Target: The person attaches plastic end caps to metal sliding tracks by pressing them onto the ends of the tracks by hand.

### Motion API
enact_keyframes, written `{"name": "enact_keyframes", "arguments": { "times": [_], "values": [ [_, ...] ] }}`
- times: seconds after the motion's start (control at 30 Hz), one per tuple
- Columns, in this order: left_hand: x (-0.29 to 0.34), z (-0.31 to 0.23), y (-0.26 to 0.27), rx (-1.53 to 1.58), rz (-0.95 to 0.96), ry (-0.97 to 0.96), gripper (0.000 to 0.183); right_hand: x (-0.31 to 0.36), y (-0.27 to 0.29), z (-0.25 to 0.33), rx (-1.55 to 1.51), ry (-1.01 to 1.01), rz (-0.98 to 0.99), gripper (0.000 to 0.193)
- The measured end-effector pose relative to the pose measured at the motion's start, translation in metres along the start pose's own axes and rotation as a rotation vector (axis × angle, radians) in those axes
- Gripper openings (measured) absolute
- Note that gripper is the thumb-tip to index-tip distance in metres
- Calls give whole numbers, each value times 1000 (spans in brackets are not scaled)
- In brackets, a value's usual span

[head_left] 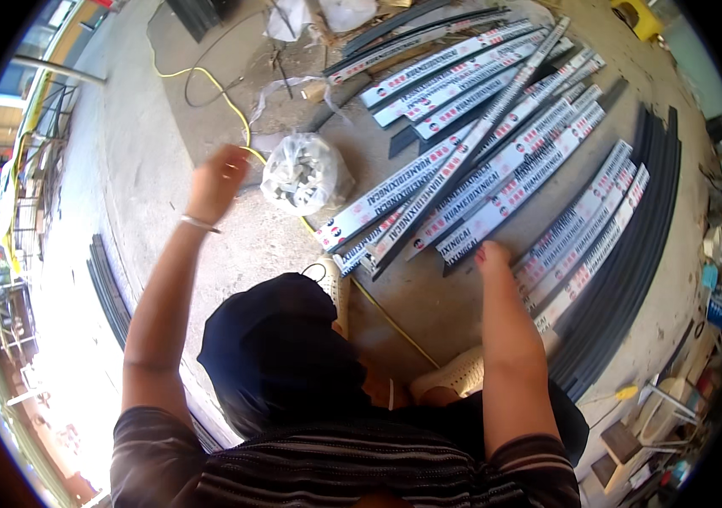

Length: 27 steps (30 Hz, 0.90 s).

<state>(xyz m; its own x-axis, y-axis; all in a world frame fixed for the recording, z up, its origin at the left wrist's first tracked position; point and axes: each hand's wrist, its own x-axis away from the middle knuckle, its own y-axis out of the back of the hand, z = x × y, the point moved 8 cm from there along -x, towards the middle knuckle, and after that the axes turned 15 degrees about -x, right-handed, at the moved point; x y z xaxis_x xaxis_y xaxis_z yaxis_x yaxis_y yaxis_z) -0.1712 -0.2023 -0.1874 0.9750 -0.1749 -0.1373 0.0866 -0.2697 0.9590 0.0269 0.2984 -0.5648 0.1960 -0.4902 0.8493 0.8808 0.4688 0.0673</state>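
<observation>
My left hand (218, 182) is raised beside a clear plastic bag (307, 173) of small light-coloured pieces. Its fingers look curled but are smeared by motion, so whether anything is in them is unclear. On the right, my right hand (493, 256) is closed at the near end of a long dark strip with white printed film (523, 179). What its fingers hold is hidden. Several more such strips lie on the floor in front of me, with one narrow strip (471, 152) lying slantwise across them.
Film-covered strips (585, 224) and bare dark strips (632, 279) lie to the right. A yellow cable (224, 95) runs past the bag and between my shoes (454, 377). More dark strips (107, 284) lie at left. A small wooden stool (623, 444) stands at lower right.
</observation>
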Motion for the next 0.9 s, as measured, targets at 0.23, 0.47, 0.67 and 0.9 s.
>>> {"name": "enact_keyframes", "arguments": {
  "times": [0.23, 0.47, 0.67, 0.9],
  "values": [
    [9, 39, -157, -263, 335, -51, 16, -4, -3, 4, 177, -24, -16, 23],
    [-16, 29, -192, -380, 256, 34, 33, 15, 21, 32, 18, 207, 7, 20],
    [-24, 63, -194, -460, 333, 106, 22, 109, 33, 72, -338, 73, 280, 17],
    [-32, -18, -91, 311, 206, 144, 33, 224, 61, 209, -168, 437, 328, 21]
  ]
}}
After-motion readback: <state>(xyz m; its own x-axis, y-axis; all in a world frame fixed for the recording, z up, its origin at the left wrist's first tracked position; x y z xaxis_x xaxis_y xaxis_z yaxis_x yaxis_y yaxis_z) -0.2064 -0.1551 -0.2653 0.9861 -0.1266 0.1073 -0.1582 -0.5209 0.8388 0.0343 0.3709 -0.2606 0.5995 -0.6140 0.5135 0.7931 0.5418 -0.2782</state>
